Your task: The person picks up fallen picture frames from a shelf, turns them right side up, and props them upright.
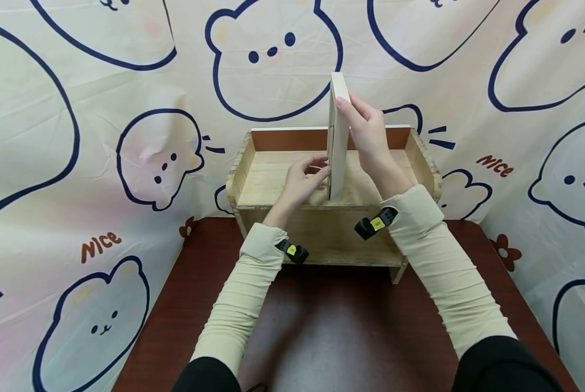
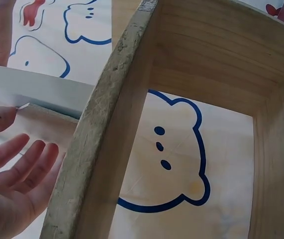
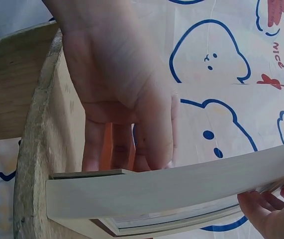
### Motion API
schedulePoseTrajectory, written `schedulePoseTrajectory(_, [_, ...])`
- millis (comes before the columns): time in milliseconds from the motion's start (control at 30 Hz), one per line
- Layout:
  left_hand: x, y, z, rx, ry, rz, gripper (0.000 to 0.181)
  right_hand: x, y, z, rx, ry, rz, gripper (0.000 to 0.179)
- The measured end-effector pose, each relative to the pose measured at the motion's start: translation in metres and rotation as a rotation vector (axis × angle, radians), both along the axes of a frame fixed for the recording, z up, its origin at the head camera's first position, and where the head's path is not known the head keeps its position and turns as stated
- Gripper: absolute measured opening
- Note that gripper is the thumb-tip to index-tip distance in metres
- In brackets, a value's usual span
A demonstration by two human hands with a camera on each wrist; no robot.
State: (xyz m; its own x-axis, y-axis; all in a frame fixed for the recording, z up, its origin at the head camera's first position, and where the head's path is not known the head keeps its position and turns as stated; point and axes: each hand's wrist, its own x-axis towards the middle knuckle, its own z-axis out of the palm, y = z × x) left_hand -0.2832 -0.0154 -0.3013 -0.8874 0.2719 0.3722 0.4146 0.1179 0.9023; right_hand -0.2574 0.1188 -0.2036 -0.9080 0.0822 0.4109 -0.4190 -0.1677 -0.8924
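A white picture frame (image 1: 341, 141) stands upright, edge-on to me, on the top board of a small wooden shelf (image 1: 278, 177). My right hand (image 1: 370, 133) grips its upper part from the right side, thumb on the near edge. From the left, my left hand (image 1: 303, 182) is at the frame's lower part. In the left wrist view, that hand's thumb and fingers (image 2: 21, 149) are about the edge of a thin flap (image 2: 49, 124) standing out from the frame. The right wrist view shows the moulded inner border of the frame (image 3: 171, 191); the right fingertips are hidden behind it.
The shelf has raised side walls (image 1: 424, 163), a brown back strip (image 1: 287, 140) and an open lower compartment (image 1: 341, 234). It stands on a dark red-brown table (image 1: 331, 332), against a cloth (image 1: 175, 163) printed with bears. Both wrists wear black straps with small cameras.
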Motion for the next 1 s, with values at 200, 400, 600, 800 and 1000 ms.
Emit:
schedulePoseTrajectory(200, [0.001,-0.001,0.002,-0.079,0.138,0.062,0.024,0.000,0.000,-0.001,0.015,0.002,-0.013,0.047])
schedulePoseTrajectory(400, [0.005,-0.001,0.004,-0.192,0.282,0.157,0.019,0.002,-0.001,0.000,0.023,0.002,-0.020,0.047])
schedulePoseTrajectory(600, [0.013,0.000,0.009,-0.301,0.374,0.212,0.021,0.001,0.000,-0.001,0.044,-0.001,-0.032,0.047])
schedulePoseTrajectory(800, [0.017,0.000,0.011,-0.358,0.360,0.186,0.026,0.002,-0.001,-0.001,0.045,0.001,-0.035,0.047])
schedulePoseTrajectory(1000, [0.019,0.000,0.010,-0.360,0.334,0.239,0.021,0.002,-0.001,-0.001,0.047,0.001,-0.037,0.046])
